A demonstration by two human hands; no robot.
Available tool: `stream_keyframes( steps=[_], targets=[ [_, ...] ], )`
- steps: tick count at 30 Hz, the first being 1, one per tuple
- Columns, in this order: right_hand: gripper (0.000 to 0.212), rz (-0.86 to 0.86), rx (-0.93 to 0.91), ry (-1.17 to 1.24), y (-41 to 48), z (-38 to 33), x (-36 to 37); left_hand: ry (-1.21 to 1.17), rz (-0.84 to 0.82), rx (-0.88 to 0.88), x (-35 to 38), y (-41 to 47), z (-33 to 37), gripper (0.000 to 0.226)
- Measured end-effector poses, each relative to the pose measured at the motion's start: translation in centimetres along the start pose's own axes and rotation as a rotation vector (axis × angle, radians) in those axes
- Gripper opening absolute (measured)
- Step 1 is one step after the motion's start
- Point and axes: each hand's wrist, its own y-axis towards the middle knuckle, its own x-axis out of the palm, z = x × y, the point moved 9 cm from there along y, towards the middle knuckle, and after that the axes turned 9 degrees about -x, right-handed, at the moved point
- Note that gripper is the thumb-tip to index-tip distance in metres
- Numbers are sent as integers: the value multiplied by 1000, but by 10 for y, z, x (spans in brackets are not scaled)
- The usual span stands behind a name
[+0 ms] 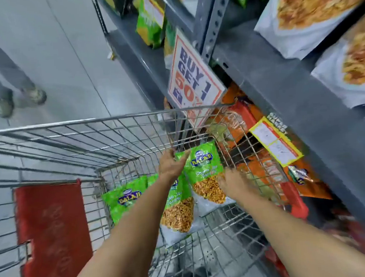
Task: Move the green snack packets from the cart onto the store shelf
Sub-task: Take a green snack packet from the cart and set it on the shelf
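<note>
Green snack packet [203, 171] stands in the wire cart [115, 119], pinched between both hands. The left hand [171, 166] grips its top corner; the right hand [231, 181] presses its lower edge. Two more green packets [125, 199] lie below. I think the slippery bag could slide out, or snag on the cart wires. It reads "BALAJI". The shelf [265, 72] sign [195, 81] says "BUY 1 GET 1 50%".

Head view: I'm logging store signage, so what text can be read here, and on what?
"BUY 1 GET 1", "50%": promo sign on the shelf upright.
"BALAJI": held green packet.
"BALAJI": green packet lying in the cart.
Yellow shelf tag: too blurred.
Orange packets: unreadable.
</note>
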Motion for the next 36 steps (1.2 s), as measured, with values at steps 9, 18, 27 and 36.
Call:
stream_keyframes(
  steps=[9,18,27,36],
  targets=[
    [73,-335,229,132,23,36,50,34,-91,-154,52,51,-46,94],
    [86,-466,308,259,17,44,68,-241,-53,-144,61,57,-53,60],
    [79,-482,298,234,18,49,71,-587,-52,-114,43,42,-47,18],
    [105,-280,277,570,-16,14,22,-628,-90,87,-33,-2,29,23]
  ],
)
